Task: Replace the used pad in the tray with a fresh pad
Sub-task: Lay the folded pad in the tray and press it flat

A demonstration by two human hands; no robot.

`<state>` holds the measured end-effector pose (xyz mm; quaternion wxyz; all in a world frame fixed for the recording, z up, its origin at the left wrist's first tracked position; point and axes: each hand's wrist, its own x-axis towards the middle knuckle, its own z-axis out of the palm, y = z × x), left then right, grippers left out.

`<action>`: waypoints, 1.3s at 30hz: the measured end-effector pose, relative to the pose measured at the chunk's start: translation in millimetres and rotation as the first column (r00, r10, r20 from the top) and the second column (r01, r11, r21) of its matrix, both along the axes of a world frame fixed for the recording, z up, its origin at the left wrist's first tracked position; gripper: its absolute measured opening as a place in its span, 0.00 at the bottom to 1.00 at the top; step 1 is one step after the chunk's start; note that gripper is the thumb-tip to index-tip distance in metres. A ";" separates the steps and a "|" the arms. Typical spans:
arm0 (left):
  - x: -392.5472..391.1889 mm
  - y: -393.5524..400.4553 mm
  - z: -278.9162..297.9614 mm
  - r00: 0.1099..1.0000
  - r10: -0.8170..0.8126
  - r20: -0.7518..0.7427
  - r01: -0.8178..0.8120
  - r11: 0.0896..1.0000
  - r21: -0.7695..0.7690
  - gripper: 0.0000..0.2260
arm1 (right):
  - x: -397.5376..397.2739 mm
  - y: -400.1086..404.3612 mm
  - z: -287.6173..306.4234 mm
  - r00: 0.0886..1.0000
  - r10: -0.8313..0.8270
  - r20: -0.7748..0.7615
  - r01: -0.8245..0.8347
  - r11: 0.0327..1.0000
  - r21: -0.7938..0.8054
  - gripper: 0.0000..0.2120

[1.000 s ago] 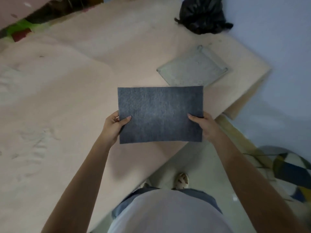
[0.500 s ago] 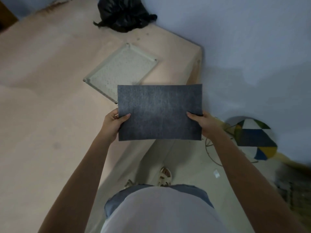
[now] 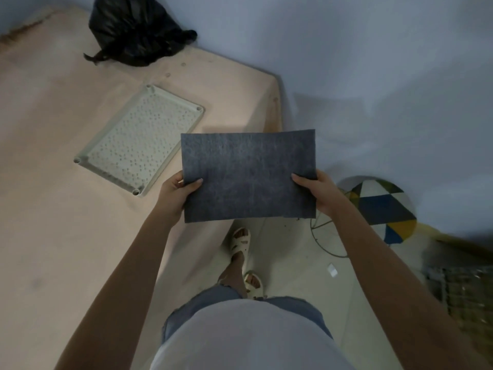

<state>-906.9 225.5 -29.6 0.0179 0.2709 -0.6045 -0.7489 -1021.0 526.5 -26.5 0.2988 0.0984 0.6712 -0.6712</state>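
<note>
A dark grey rectangular pad point(image 3: 248, 177) is held flat in the air in front of me, past the table's right end. My left hand point(image 3: 176, 190) pinches its left edge, thumb on top. My right hand point(image 3: 317, 190) pinches its right edge the same way. A pale perforated tray point(image 3: 138, 140) lies on the table to the left of the pad, with no pad in it.
The beige table point(image 3: 53, 236) fills the left side, its corner near the wall. A tied black plastic bag point(image 3: 133, 30) sits at the table's far end. A round patterned stool point(image 3: 381, 206) and a wire basket point(image 3: 464, 297) stand on the floor at the right.
My view has swung to the right, so the tray and bag now sit further left. The pad stays pinched in both hands, now beyond the table's end.
</note>
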 end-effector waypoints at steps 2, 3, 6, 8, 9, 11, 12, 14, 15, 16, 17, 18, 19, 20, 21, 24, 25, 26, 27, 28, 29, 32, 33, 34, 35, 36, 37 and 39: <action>-14.6 -2.6 -2.0 1.000 -0.003 0.009 0.003 1.000 -0.010 0.09 | -13.3 -1.6 -1.0 1.000 -0.002 -0.001 0.002 1.000 0.007 0.15; -21.9 -4.5 -2.5 1.000 -0.003 0.017 0.003 1.000 -0.016 0.10 | -21.2 -3.4 -0.5 1.000 0.003 -0.004 -0.003 1.000 0.006 0.13; -45.5 -12.8 -2.0 1.000 -0.003 0.012 0.003 1.000 -0.016 0.10 | -47.3 -12.9 4.0 0.999 0.029 -0.030 -0.029 1.000 -0.003 0.09; -56.5 -17.8 -0.4 1.000 0.000 -0.015 0.000 1.000 -0.018 0.10 | -62.1 -20.4 7.1 0.998 0.048 -0.050 -0.048 0.999 -0.005 0.08; -64.1 -22.3 -0.5 1.000 0.013 -0.024 -0.014 1.000 -0.019 0.10 | -72.9 -25.9 8.7 0.996 0.061 -0.058 -0.062 0.998 -0.001 0.09; -77.9 -32.7 -2.2 0.998 0.056 -0.024 -0.056 0.998 -0.022 0.11 | -94.4 -39.7 12.3 0.994 0.084 -0.065 -0.084 0.996 0.007 0.10; -84.3 -38.0 -2.9 0.997 0.074 -0.020 -0.074 0.997 -0.023 0.10 | -104.7 -47.5 14.2 0.993 0.093 -0.068 -0.092 0.996 0.013 0.12; -96.8 -48.9 -3.7 0.994 0.104 -0.012 -0.105 0.994 -0.019 0.10 | -123.7 -63.1 16.0 0.992 0.105 -0.071 -0.104 0.994 0.024 0.15; -102.1 -54.5 -4.0 0.993 0.120 -0.007 -0.120 0.993 -0.013 0.11 | -131.5 -70.6 16.5 0.992 0.108 -0.066 -0.107 0.994 0.025 0.16; -106.9 -60.1 -4.6 0.991 0.136 -0.005 -0.136 0.991 -0.006 0.11 | -138.3 -77.9 16.7 0.992 0.112 -0.060 -0.111 0.994 0.023 0.15; -111.0 -65.6 -4.9 0.989 0.147 -0.007 -0.147 0.989 0.001 0.11 | -144.4 -84.7 16.9 0.992 0.118 -0.054 -0.117 0.993 0.021 0.13; -115.0 -70.9 -5.1 0.988 0.156 -0.010 -0.156 0.988 0.007 0.10 | -150.2 -91.0 17.1 0.991 0.125 -0.050 -0.124 0.992 0.022 0.12; -118.6 -75.9 -5.0 0.986 0.164 -0.011 -0.163 0.986 0.017 0.10 | -155.6 -96.6 17.0 0.990 0.132 -0.046 -0.131 0.991 0.026 0.11; -121.9 -80.4 -5.0 0.985 0.172 -0.011 -0.172 0.985 0.029 0.09 | -160.7 -101.4 16.7 0.989 0.139 -0.044 -0.137 0.990 0.032 0.10; -125.1 -84.3 -4.7 0.983 0.182 -0.013 -0.181 0.983 0.043 0.10 | -165.6 -106.0 16.5 0.988 0.146 -0.045 -0.145 0.989 0.036 0.09; -133.0 -93.5 -3.0 0.979 0.204 -0.024 -0.203 0.977 0.064 0.10 | -179.1 -120.1 16.8 0.984 0.173 -0.049 -0.170 0.984 0.054 0.10; -135.0 -96.8 -2.6 0.977 0.210 -0.029 -0.208 0.976 0.061 0.09 | -183.2 -125.0 17.1 0.982 0.181 -0.048 -0.178 0.982 0.062 0.11; -136.8 -100.2 -2.6 0.976 0.216 -0.029 -0.214 0.975 0.054 0.09 | -187.4 -130.2 17.3 0.981 0.189 -0.046 -0.185 0.980 0.071 0.12; -138.2 -104.0 -3.0 0.974 0.224 -0.025 -0.223 0.974 0.046 0.09 | -191.5 -135.7 17.3 0.980 0.196 -0.043 -0.192 0.978 0.081 0.15; -139.4 -108.0 -3.6 0.972 0.234 -0.021 -0.233 0.972 0.037 0.09 | -196.2 -141.9 17.2 0.978 0.203 -0.039 -0.199 0.976 0.091 0.17; -139.8 -112.1 -4.1 0.969 0.246 -0.017 -0.245 0.969 0.028 0.09 | -200.7 -148.4 17.4 0.977 0.212 -0.035 -0.208 0.973 0.096 0.18; -137.9 -123.9 -7.1 0.951 0.308 -0.005 -0.308 0.951 0.013 0.09 | -214.1 -169.3 15.7 0.966 0.258 -0.029 -0.255 0.963 0.089 0.18; -136.2 -127.2 -7.3 0.944 0.331 -0.005 -0.331 0.943 0.020 0.09 | -218.1 -177.2 15.0 0.961 0.274 -0.020 -0.272 0.959 0.074 0.17; -134.1 -130.4 -7.0 0.934 0.357 -0.002 -0.357 0.934 0.028 0.08 | -222.0 -186.2 14.4 0.957 0.291 -0.013 -0.290 0.955 0.060 0.16; -132.0 -134.2 -6.3 0.922 0.388 0.003 -0.388 0.921 0.037 0.09 | -226.6 -196.3 14.1 0.949 0.314 -0.013 -0.313 0.948 0.055 0.14; -129.7 -138.2 -6.0 0.907 0.422 0.010 -0.422 0.906 0.048 0.09 | -231.6 -207.1 13.7 0.939 0.344 -0.016 -0.343 0.938 0.053 0.13; -127.0 -142.1 -5.6 0.891 0.454 0.015 -0.454 0.889 0.059 0.09 | -237.0 -218.2 13.6 0.926 0.377 -0.019 -0.375 0.926 0.048 0.11; -122.5 -148.8 -4.8 0.853 0.521 0.017 -0.521 0.851 0.071 0.10 | -248.8 -242.0 13.0 0.890 0.455 -0.024 -0.454 0.891 0.030 0.10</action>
